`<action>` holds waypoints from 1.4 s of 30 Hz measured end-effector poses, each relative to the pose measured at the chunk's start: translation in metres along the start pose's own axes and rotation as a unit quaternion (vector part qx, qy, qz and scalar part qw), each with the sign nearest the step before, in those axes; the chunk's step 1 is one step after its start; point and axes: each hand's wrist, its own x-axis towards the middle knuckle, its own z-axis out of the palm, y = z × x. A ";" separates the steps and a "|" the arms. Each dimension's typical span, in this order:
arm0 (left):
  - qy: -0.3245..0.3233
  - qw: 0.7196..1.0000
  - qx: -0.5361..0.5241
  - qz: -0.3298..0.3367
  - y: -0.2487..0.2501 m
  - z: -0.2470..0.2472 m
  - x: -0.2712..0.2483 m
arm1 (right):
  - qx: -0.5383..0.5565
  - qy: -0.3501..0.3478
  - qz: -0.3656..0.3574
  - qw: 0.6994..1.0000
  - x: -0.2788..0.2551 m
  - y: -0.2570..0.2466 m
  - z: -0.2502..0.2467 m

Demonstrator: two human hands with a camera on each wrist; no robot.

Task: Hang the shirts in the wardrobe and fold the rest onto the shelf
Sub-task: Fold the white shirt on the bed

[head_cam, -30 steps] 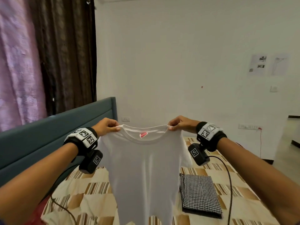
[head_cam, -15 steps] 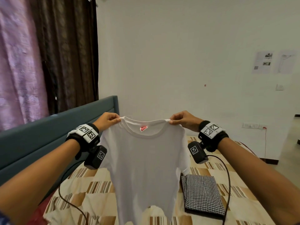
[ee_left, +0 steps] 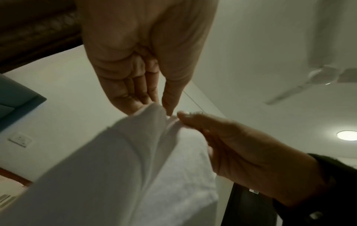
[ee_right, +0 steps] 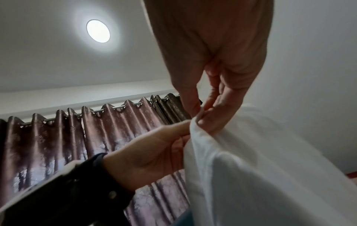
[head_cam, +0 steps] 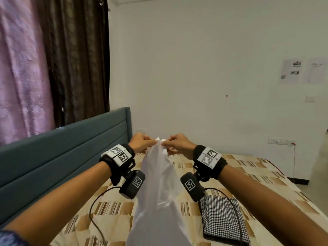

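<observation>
In the head view a white T-shirt [head_cam: 159, 192] hangs doubled lengthwise over the bed, its two shoulders brought together. My left hand [head_cam: 150, 142] pinches one shoulder and my right hand [head_cam: 167, 143] pinches the other, and the two hands almost touch. Seen from the left wrist, the left hand [ee_left: 160, 107] holds the T-shirt [ee_left: 115, 168] between thumb and fingers, with the right hand [ee_left: 241, 145] close by. The right wrist view has the right hand [ee_right: 200, 113] pinching the T-shirt [ee_right: 270, 168] edge, and the left hand [ee_right: 154, 152] just beside it.
A folded black-and-white checked cloth [head_cam: 223, 217] lies on the bed [head_cam: 110, 215] to the right of the hanging shirt. The teal headboard [head_cam: 62, 148] runs along the left, with curtains [head_cam: 53, 59] above it. A white wall stands ahead. Camera cables trail from both wrists.
The hands have come together from shoulder width, so the shirt, which was spread flat facing me, now hangs folded in half. Both hands have also dropped a little.
</observation>
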 end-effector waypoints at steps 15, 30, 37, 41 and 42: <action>-0.034 0.998 -0.032 0.048 -0.002 0.003 -0.020 | -0.261 0.013 -0.210 0.942 0.010 -0.002 0.005; 0.007 0.961 0.209 0.179 -0.066 0.012 -0.041 | -0.291 0.029 -0.184 0.939 0.027 0.009 -0.003; -0.021 0.953 0.267 0.139 -0.105 0.008 -0.043 | -0.245 0.001 -0.173 0.954 0.026 0.002 -0.014; -0.073 0.944 0.308 0.089 -0.114 0.008 -0.040 | -0.239 -0.084 -0.159 0.954 0.020 -0.004 -0.009; -0.075 0.950 0.291 0.084 -0.115 0.008 -0.039 | -0.239 -0.089 -0.156 0.954 0.020 -0.005 -0.008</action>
